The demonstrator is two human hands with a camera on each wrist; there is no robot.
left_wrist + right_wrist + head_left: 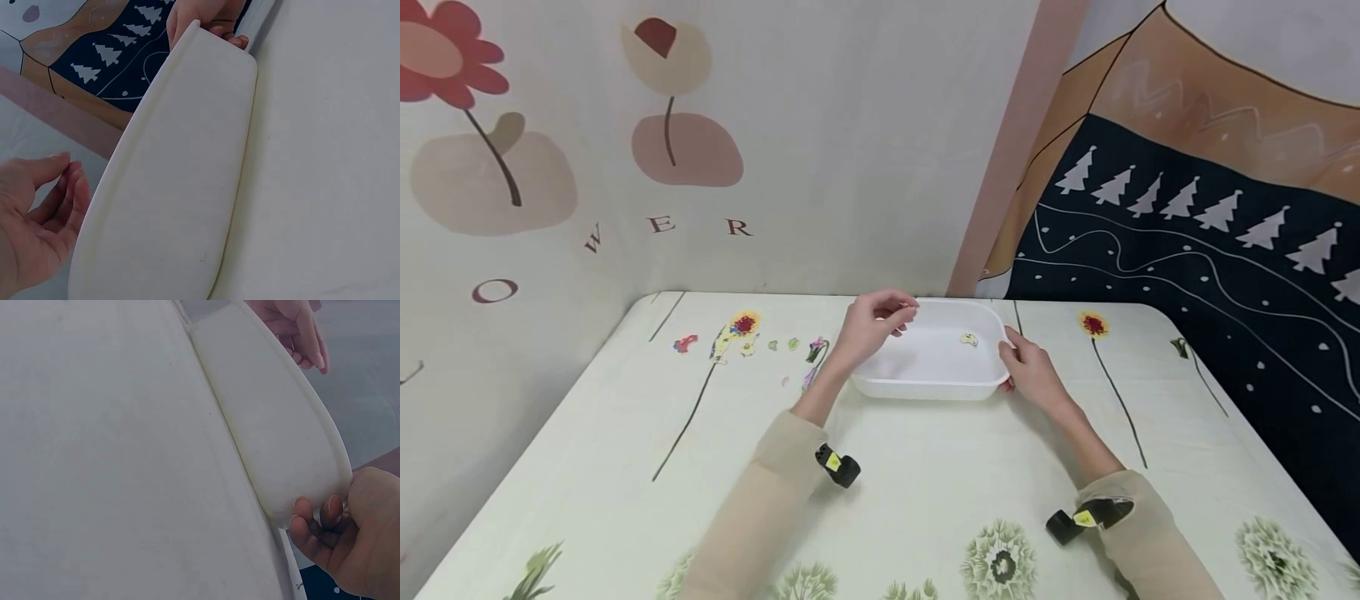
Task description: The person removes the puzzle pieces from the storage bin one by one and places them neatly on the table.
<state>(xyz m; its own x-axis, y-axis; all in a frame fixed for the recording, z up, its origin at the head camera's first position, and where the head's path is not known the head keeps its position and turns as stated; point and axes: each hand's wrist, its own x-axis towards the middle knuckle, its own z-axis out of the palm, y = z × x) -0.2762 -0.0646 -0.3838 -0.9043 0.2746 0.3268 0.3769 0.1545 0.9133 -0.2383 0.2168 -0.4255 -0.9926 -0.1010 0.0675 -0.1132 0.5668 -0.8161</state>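
Note:
A shallow white plastic tray sits toward the back of the table. My right hand grips it at the right end, thumb at the rim; in the right wrist view the fingers curl under its corner. Above the tray's left part hovers my left hand, its fingers loosely bent. In the left wrist view the thumb tip comes close to the index fingertip, and no object shows between them. One small pale yellow piece lies inside the tray toward its right side.
Left of the tray, a partly joined yellow cutout lies by a printed flower. Near it are a red and blue piece, a small green piece and several other small bits. A patterned curtain hangs behind the table.

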